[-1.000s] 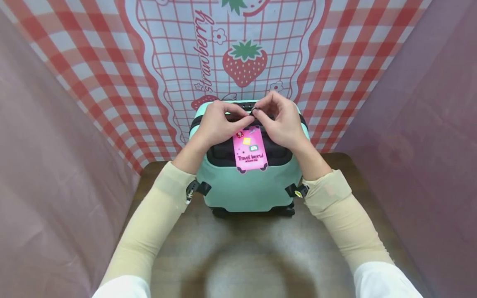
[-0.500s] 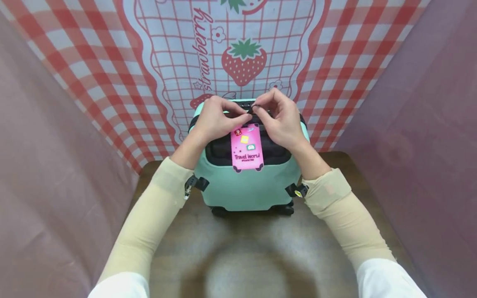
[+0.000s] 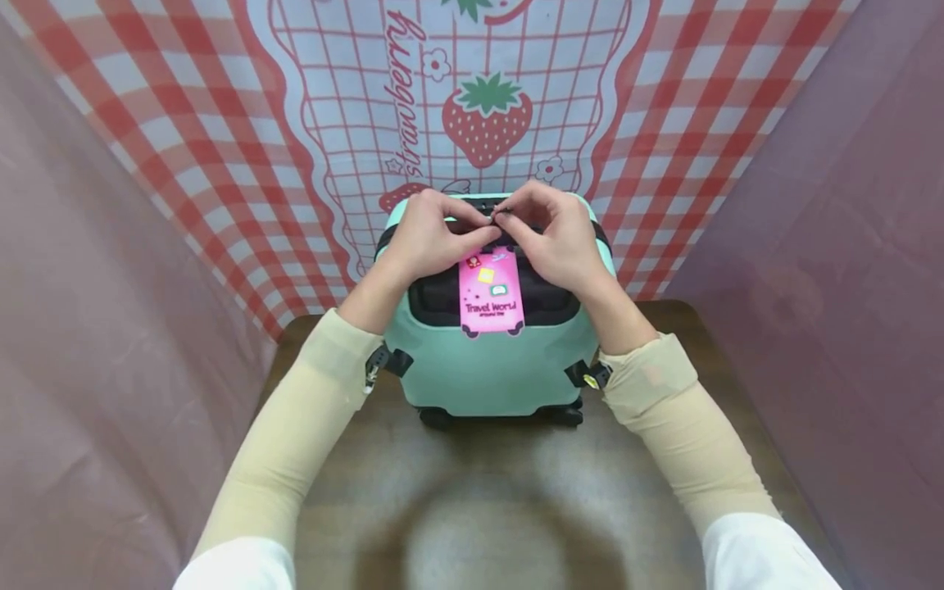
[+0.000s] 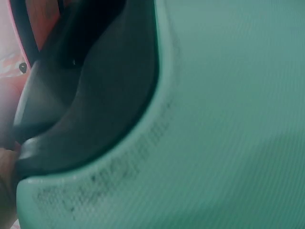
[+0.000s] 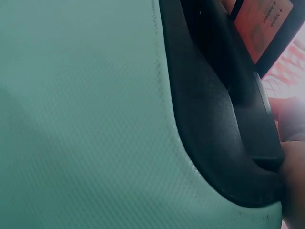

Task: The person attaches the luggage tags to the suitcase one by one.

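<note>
A mint-green suitcase (image 3: 490, 369) stands upright on its wheels, a black handle (image 5: 248, 102) over its dark recess. A pink luggage tag (image 3: 490, 297) marked "Travel World" hangs in front of the handle. Above the tag, my left hand (image 3: 431, 238) and right hand (image 3: 558, 238) meet fingertip to fingertip. Both pinch the tag's thin dark strap (image 3: 505, 212), mostly hidden by the fingers. In the right wrist view, the tag's back (image 5: 267, 24) shows "Name" and "Address". The left wrist view catches mainly the green shell (image 4: 228, 105) and only a sliver of hand at its left edge.
The suitcase stands on a brown wooden table (image 3: 472, 508). Close behind it hangs a red-and-white checked cloth (image 3: 487, 49) with strawberries. Pinkish drapes enclose the left side (image 3: 125, 328) and right side (image 3: 833, 287). A black wrist camera strap (image 3: 401, 363) touches or overlaps the suitcase front.
My right fingertips have come in closer to the left ones, and less of the strap shows between them. The tag has swung slightly left compared with a second ago.
</note>
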`<state>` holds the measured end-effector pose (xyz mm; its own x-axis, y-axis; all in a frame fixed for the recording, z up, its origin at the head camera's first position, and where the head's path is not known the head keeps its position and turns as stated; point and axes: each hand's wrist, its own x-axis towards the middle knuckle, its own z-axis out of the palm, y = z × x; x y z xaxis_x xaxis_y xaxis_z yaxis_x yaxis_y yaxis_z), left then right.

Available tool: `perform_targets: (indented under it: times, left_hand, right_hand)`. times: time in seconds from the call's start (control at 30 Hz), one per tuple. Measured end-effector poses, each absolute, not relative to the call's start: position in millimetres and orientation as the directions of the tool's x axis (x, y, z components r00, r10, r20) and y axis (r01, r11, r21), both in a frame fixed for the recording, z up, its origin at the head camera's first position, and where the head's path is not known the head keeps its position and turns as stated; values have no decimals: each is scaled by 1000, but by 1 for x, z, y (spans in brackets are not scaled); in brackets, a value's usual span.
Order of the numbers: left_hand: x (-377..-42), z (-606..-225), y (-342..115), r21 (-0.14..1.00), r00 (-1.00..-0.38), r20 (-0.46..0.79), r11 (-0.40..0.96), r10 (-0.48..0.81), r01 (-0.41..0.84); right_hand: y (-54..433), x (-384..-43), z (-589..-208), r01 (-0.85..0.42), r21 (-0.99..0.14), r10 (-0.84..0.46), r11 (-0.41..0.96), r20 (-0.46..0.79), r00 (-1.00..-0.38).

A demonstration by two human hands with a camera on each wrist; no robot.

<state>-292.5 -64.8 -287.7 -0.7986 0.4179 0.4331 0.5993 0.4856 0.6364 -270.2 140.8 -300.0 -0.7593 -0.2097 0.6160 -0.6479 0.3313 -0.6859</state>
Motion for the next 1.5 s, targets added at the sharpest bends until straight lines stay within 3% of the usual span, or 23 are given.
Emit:
perform_targets:
  times: [0.47,1.1,1.5]
  left_hand:
    - [-294,-287,-63,616,-810,416,528,413,585]
    - [-289,-294,-63,651,-827,445,509,345,563]
    - [-289,-294,-64,634,-810,472,504,348,586]
  right_hand:
    - [143,-267,-308,-737,-617,-172,274,723,-669]
    - [144,-271,-307,-671,-716,-180,193,646,-742]
    - [144,-270,-304,-671,-710,-180,213,646,-741]
